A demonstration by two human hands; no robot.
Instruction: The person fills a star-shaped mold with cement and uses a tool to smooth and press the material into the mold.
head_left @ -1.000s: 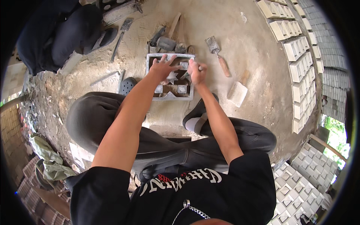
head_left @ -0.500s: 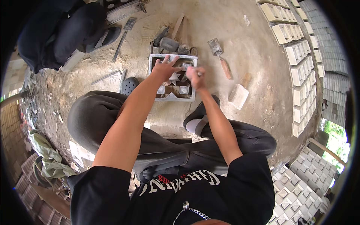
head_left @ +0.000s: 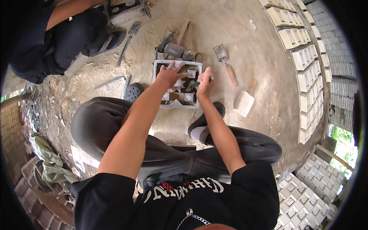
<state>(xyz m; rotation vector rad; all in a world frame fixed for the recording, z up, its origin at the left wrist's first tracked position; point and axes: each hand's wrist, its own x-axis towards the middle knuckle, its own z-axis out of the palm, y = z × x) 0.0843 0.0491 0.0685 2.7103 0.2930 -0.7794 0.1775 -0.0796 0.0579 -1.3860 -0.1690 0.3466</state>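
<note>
A grey rectangular mould (head_left: pixel 177 104) lies on the floor in front of me, with square blocks (head_left: pixel 188 97) and a star-shaped piece (head_left: pixel 179 85) inside. My left hand (head_left: pixel 171 76) is spread open over its left half, fingers reaching toward the far rim. At the mould's right side, my right hand (head_left: pixel 206 83) is closed round a small tool with a dark green end (head_left: pixel 196 84), which points into the mould. Most of that tool is hidden by the fingers, so its exact kind does not show.
Beyond the mould lie mallets (head_left: pixel 174 50) with wooden handles. To the right are a trowel (head_left: pixel 223 57) and a pale flat-bladed tool (head_left: pixel 243 103). Rows of cast blocks (head_left: pixel 305 74) line the right. Another person (head_left: pixel 73 42) sits at the upper left near a long-handled tool (head_left: pixel 129 41).
My right hand has turned and moved slightly toward me, bringing the green-ended tool into sight. My left hand stays spread over the mould. The other person's arm has come into view.
</note>
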